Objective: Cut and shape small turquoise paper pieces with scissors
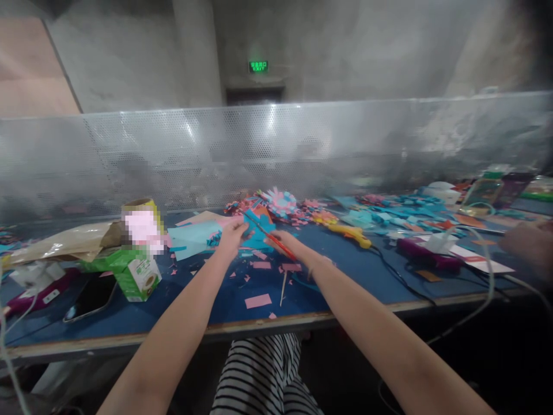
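Both my hands are over the middle of the blue table (173,305). My left hand (234,235) is closed on the left edge of a piece of blue paper (260,222). In my right hand (290,245) are red-handled scissors (276,241), whose blades lie across the blue paper. Just behind stands a pink and light-blue paper flower (280,202) amid paper scraps. A light-blue sheet (192,239) lies left of my left hand. Small pink paper pieces (258,301) are scattered nearer the table's front edge, beside a thin stick (283,288).
At left are a green carton (137,278), a phone (90,296) and a brown bag (69,242). A yellow glue gun (351,234) with a black cord lies at right, before blue scraps (401,210). Another person's blurred hand (529,245) is at far right. A perforated screen (242,150) stands behind.
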The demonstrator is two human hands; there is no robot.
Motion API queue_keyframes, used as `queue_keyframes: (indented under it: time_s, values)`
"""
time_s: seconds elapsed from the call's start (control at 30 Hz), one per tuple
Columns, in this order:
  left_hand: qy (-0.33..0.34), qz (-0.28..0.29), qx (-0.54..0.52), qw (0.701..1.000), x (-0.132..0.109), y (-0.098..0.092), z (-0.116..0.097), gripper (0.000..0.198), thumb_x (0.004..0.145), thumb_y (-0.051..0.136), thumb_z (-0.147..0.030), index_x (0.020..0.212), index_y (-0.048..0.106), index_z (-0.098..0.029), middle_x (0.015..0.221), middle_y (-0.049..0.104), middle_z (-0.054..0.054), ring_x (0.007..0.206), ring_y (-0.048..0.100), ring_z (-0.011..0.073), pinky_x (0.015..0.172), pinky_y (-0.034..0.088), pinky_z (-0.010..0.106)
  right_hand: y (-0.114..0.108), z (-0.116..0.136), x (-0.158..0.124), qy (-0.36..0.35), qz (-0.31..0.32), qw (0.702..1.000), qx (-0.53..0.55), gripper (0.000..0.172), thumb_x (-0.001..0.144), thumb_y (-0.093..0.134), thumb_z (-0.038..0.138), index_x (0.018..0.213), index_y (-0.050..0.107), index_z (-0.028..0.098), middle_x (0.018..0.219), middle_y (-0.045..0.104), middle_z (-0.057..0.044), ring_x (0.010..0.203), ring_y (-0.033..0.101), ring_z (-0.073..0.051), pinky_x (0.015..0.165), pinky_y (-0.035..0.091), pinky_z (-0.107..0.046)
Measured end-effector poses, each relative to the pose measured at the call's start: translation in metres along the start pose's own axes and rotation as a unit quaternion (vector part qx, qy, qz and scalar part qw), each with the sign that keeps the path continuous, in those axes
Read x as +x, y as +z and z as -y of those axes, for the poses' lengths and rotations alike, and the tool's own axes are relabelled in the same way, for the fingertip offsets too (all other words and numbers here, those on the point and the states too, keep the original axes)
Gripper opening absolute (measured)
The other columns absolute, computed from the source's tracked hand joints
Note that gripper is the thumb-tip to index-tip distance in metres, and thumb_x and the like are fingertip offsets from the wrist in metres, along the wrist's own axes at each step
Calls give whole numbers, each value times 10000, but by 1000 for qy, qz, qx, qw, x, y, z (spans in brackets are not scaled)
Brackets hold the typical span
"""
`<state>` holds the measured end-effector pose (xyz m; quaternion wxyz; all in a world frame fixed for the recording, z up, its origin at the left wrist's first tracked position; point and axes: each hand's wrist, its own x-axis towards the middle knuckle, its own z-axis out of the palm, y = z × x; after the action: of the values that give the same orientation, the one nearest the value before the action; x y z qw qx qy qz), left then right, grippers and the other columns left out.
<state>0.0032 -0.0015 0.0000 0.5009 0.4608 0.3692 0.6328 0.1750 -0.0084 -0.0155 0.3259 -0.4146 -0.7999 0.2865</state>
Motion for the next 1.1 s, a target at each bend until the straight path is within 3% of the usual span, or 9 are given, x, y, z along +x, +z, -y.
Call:
queue_keyframes:
  time_s: [0.27,0.4,0.57,0.8,1.1]
  values:
    - [-30,22,22,999,-2,1,0,250,487,727,-256,555,524,-126,482,504,-41,498,545,86,542,471,225,0,0,-1,26,44,988,148,468,632,524,627,673,375,185,506,328,81,430,313,-42,427,258,-211]
    - [-40,46,32,998,-7,4,-2,259,474,733,-254,597,546,-122,510,535,-30,504,554,95,530,456,224,-1,1,-2,31,51,984,167,484,619,530,637,683,372,184,515,332,79,436,313,-42,424,255,-209]
    - [-42,41,32,998,-7,5,-1,241,499,726,-236,583,531,-121,488,527,-29,481,552,92,504,436,211,0,-1,-1,30,43,989,139,450,656,501,618,691,387,184,511,341,74,439,317,-50,441,261,-218]
    - [-45,35,26,998,-2,2,2,224,513,725,-215,589,538,-116,492,532,-26,487,546,87,537,456,227,3,-5,7,-28,-46,997,-48,369,714,468,508,561,389,181,534,352,28,507,323,-85,498,263,-249]
    - [-51,30,32,998,-4,2,0,241,505,735,-234,606,551,-117,516,544,-22,483,547,89,529,464,229,5,-5,6,-25,-55,997,-54,348,716,452,486,555,377,187,502,356,27,478,328,-87,465,263,-239]
